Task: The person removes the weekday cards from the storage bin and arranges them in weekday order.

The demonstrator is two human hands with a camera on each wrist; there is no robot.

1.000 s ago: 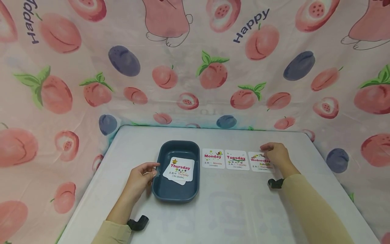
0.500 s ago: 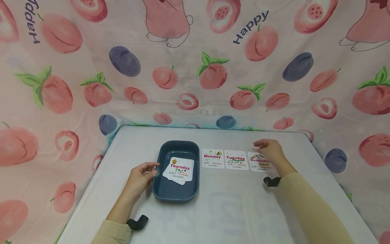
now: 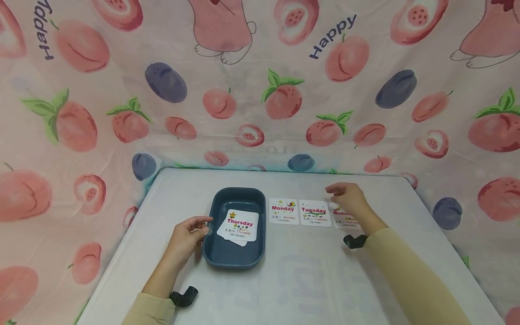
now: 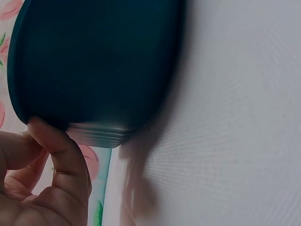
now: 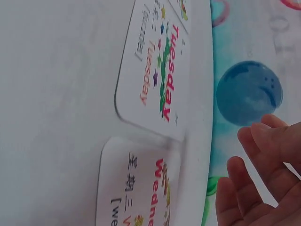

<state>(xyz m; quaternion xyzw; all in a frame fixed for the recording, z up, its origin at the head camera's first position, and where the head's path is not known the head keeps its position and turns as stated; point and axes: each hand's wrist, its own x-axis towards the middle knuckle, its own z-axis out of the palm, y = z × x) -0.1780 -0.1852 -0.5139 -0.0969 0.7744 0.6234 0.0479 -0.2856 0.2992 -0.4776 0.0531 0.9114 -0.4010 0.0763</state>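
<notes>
At the left long side of a dark blue tray (image 3: 233,259), my left hand (image 3: 188,237) holds the rim between thumb and fingers. In the left wrist view, the fingertips (image 4: 42,127) are right at the tray's edge. Inside the tray lies a Thursday card (image 3: 239,225) over at least one other card, whose lower edge shows. My right hand (image 3: 349,198) is held above the Wednesday card (image 3: 341,221) and partly hides it in the head view. Its fingers (image 5: 240,179) are loosely bent and hold nothing. Left of it lie the Tuesday card (image 3: 315,213) and the Monday card (image 3: 283,211).
The three day cards form a row to the right of the tray on a white table (image 3: 300,280). A fruit-print cloth (image 3: 252,99) hangs behind the table and along its sides. Each wrist carries a black strap piece (image 3: 184,296).
My right hand has moved left from the Wednesday card's right side, rising slightly off it and toward the Tuesday card. My left hand and the tray stay where they were.
</notes>
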